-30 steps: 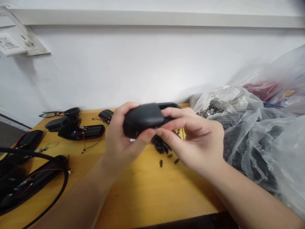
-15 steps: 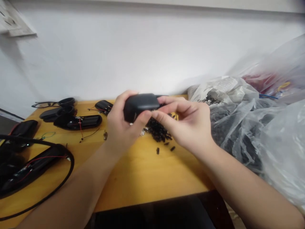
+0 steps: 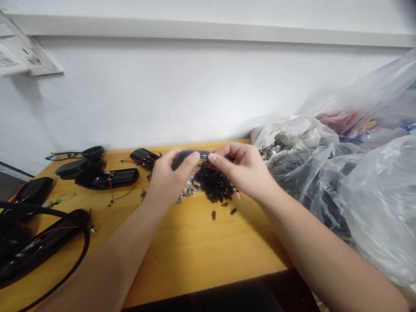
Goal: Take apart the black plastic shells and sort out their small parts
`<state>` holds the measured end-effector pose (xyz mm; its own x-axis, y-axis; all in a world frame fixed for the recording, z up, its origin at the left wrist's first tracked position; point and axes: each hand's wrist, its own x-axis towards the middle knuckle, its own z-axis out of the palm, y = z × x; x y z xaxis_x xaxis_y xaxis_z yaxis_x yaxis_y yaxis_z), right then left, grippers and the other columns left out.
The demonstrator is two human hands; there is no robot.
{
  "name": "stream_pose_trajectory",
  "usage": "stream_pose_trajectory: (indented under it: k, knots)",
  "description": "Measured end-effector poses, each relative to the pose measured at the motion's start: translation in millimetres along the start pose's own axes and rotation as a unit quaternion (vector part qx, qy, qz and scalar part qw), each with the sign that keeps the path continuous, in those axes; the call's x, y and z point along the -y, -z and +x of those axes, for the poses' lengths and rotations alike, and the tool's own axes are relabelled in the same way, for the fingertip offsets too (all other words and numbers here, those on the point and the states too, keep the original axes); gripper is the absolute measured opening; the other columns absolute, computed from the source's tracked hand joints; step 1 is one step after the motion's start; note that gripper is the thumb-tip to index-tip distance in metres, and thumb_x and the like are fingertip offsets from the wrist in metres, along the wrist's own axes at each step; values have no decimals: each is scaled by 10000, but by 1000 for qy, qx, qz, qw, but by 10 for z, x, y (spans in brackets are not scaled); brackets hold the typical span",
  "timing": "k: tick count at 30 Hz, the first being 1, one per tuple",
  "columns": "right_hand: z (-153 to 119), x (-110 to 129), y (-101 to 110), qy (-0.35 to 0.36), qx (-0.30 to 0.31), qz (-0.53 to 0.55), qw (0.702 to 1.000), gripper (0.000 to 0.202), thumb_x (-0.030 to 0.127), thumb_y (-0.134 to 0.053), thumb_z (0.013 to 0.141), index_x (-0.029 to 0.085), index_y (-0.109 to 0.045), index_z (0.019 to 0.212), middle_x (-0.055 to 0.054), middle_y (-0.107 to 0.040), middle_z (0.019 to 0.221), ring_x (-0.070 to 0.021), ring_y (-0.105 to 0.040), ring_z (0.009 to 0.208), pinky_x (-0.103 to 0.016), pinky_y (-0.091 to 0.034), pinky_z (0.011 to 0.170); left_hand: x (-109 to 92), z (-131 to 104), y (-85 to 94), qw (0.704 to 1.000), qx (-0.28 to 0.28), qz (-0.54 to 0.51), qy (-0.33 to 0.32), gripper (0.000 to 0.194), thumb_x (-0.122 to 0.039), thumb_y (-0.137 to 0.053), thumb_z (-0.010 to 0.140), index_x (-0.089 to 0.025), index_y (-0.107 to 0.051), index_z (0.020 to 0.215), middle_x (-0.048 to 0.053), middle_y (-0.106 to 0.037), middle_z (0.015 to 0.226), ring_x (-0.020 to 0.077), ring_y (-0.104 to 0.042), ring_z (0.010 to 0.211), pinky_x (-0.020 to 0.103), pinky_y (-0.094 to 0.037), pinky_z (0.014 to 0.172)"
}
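A black plastic housing point(image 3: 183, 157) is held up between my two hands, above the table. My left hand point(image 3: 169, 177) wraps round its left side, with the thumb on top. At its right end, my right hand point(image 3: 248, 170) pinches it between thumb and bent fingers. Thin red wire shows beside the right thumb; much of the housing is hidden by my fingers. Just below lies a heap of small black parts point(image 3: 214, 187). Small shiny metal pieces point(image 3: 191, 188) lie left of that heap, partly behind my left hand.
Several black housings with red wires, one of them here point(image 3: 112, 178), lie on the left of the wooden table point(image 3: 195, 255). A black cable point(image 3: 85, 245) loops at front left. Plastic bags point(image 3: 373, 190) of parts crowd the right. A white wall point(image 3: 182, 95) stands behind.
The housing has been turned in my hands, from its broad smooth back to a narrower face with red wire showing. The camera view has tilted upward slightly.
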<state>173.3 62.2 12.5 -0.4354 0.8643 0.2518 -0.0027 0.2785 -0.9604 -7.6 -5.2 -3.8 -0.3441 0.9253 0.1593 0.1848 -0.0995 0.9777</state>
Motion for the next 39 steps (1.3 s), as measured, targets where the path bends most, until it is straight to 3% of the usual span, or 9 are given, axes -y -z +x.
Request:
stream_pose_trajectory:
  k: [3,11,17,21,26,33,39]
  knots:
    - [-39,33,-11,8,-11,-40,999,306,446,-813,875,156,-717,858,-49,-742,781,-133,-594,652,-287,-463,608,-67,-21,17,997,30,-33,66,546,-654,-822,831,-157,-760,1049,88,-789,970,245,-778,914,379,-679,865]
    - [-83,68,-33,53,-57,-182,980,214,369,-780,895,162,-722,892,-47,-753,848,-144,-625,707,-277,-468,627,-126,-31,19,979,91,-24,182,598,-751,-761,820,-177,-793,982,78,-762,823,258,-778,843,391,-698,798]
    - [-72,129,3,3,-21,-165,986,309,432,-797,892,156,-740,768,-36,-703,700,-137,-572,613,-268,-420,541,-96,-59,32,976,123,-8,179,562,-747,-708,868,-193,-789,914,72,-769,774,248,-773,791,356,-684,732]
    - [-57,101,16,-37,-2,-112,993,394,503,-865,836,160,-707,722,-17,-652,656,-121,-513,583,-259,-392,514,-54,-43,41,975,123,4,183,557,-754,-670,898,-214,-801,938,74,-784,779,240,-764,764,357,-673,718]
    - [-41,48,38,-83,24,-76,993,454,554,-906,787,160,-688,723,-23,-657,659,-119,-507,576,-252,-388,501,-52,-31,32,978,118,39,165,585,-774,-664,884,-204,-779,819,81,-777,750,246,-752,733,356,-657,687]
    - [-17,66,78,-19,41,-90,995,332,433,-880,835,154,-722,748,-21,-658,682,-119,-516,621,-245,-401,532,-107,-51,32,982,114,67,131,557,-745,-666,887,-203,-783,840,74,-768,762,258,-744,759,360,-643,698]
    - [-8,90,135,-92,86,-101,987,324,422,-888,799,145,-724,758,8,-597,616,-92,-453,545,-229,-308,458,-73,-22,58,976,147,91,134,506,-679,-659,921,-206,-772,779,59,-757,805,214,-712,783,290,-573,662]
